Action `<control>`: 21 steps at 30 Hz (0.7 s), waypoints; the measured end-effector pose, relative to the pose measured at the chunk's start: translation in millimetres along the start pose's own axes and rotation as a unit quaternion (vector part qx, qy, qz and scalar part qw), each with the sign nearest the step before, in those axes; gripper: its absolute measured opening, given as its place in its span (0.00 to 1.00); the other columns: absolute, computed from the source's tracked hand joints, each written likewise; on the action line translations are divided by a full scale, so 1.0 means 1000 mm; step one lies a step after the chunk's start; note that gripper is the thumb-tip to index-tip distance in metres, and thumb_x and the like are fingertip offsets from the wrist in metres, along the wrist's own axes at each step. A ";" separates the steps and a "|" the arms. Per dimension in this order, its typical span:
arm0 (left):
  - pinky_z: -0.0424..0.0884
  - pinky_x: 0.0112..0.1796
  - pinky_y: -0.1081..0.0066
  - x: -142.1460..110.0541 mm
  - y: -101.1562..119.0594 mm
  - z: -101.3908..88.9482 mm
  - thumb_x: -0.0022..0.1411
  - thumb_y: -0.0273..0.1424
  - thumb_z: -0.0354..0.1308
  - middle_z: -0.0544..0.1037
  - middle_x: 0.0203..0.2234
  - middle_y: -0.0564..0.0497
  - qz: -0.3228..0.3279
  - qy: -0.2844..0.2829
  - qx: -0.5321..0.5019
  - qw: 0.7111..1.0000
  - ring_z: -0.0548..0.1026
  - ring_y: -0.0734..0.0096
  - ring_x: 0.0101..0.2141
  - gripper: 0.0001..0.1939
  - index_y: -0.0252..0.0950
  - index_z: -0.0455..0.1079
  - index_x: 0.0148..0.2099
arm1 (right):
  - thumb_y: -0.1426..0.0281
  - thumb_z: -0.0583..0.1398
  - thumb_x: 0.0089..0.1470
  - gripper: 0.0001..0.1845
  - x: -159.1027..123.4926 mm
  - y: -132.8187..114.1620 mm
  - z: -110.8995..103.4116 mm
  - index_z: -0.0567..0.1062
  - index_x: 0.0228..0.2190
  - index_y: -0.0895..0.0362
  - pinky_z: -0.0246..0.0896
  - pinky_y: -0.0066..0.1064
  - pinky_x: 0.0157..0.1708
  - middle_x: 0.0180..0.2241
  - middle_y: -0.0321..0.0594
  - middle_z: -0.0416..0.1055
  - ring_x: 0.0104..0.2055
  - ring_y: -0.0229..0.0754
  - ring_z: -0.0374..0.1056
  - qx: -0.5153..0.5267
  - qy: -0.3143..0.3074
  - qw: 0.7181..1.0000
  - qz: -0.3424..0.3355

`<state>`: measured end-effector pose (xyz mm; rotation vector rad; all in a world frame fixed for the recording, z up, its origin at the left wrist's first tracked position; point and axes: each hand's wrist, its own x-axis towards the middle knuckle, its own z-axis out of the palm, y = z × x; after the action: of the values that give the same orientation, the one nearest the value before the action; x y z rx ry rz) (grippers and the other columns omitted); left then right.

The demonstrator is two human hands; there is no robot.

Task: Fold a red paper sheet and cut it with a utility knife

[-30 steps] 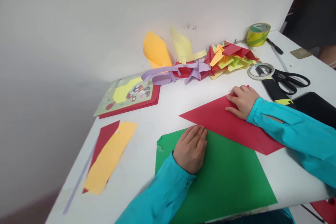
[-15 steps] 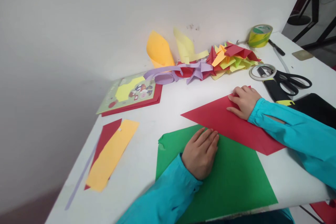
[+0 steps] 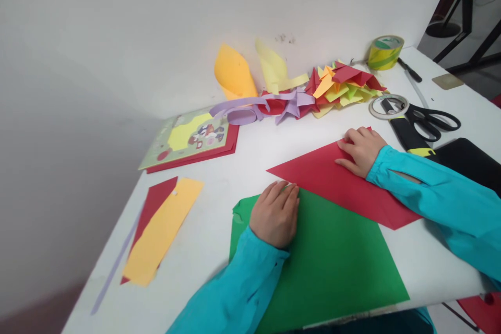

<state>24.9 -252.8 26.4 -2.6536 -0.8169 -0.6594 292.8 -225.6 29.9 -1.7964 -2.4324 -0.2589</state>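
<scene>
A red sheet of paper [image 3: 332, 175], folded to a pointed shape, lies across the upper edge of a green sheet of paper [image 3: 336, 255]. My left hand [image 3: 276, 213] lies flat with its fingers stretched at the top edge of the green sheet, near the red paper's lower edge. On the red paper's upper right part rests my right hand [image 3: 360, 151], fingers spread and slightly bent, pressing it to the table. The green sheet's upper left corner is crumpled. My left forearm hides part of its left side.
Along the wall lie folded colourful paper pieces [image 3: 344, 83] and a purple paper strip ring [image 3: 240, 116]. A booklet [image 3: 183, 141] and orange paper [image 3: 164, 232] lie left. At right are scissors [image 3: 432, 120], a tape ring [image 3: 376, 114], a yellow tape roll [image 3: 385, 55] and a black cutter [image 3: 409, 133].
My left hand has slid left along the folded edge, away from the middle of the red paper. My right hand has stayed in place on the red paper. The view has shifted slightly.
</scene>
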 end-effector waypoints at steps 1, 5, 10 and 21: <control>0.75 0.40 0.56 0.000 0.000 0.001 0.61 0.23 0.50 0.79 0.38 0.41 0.001 0.002 0.003 1.000 0.74 0.56 0.41 0.11 0.28 0.70 0.45 | 0.51 0.52 0.56 0.26 0.000 0.000 0.000 0.74 0.44 0.57 0.44 0.37 0.36 0.43 0.48 0.66 0.42 0.49 0.56 0.001 0.001 1.000 0.000; 0.75 0.42 0.56 0.001 0.006 0.001 0.61 0.22 0.50 0.78 0.38 0.40 0.028 0.012 -0.005 1.000 0.74 0.57 0.42 0.12 0.28 0.70 0.45 | 0.52 0.52 0.57 0.25 -0.001 -0.001 -0.002 0.74 0.43 0.57 0.44 0.37 0.37 0.44 0.49 0.65 0.42 0.50 0.55 0.003 -0.006 1.000 0.003; 0.74 0.45 0.58 0.005 0.022 -0.002 0.61 0.22 0.49 0.78 0.40 0.38 0.055 -0.013 -0.052 0.997 0.74 0.57 0.44 0.12 0.25 0.71 0.45 | 0.52 0.52 0.57 0.26 0.000 -0.002 -0.005 0.74 0.44 0.58 0.44 0.37 0.38 0.44 0.50 0.65 0.43 0.50 0.55 0.007 -0.015 1.000 0.004; 0.74 0.46 0.58 0.010 0.038 -0.005 0.62 0.23 0.48 0.78 0.41 0.38 0.070 -0.024 -0.104 0.992 0.74 0.59 0.46 0.13 0.27 0.71 0.47 | 0.52 0.52 0.57 0.27 0.001 -0.004 -0.012 0.73 0.46 0.59 0.46 0.38 0.38 0.46 0.50 0.65 0.44 0.52 0.56 0.015 -0.043 0.999 0.013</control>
<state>53.1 -280.5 30.6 -2.8911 -0.5955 -0.6814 288.1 -227.9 41.4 -1.8631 -2.4542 -0.1441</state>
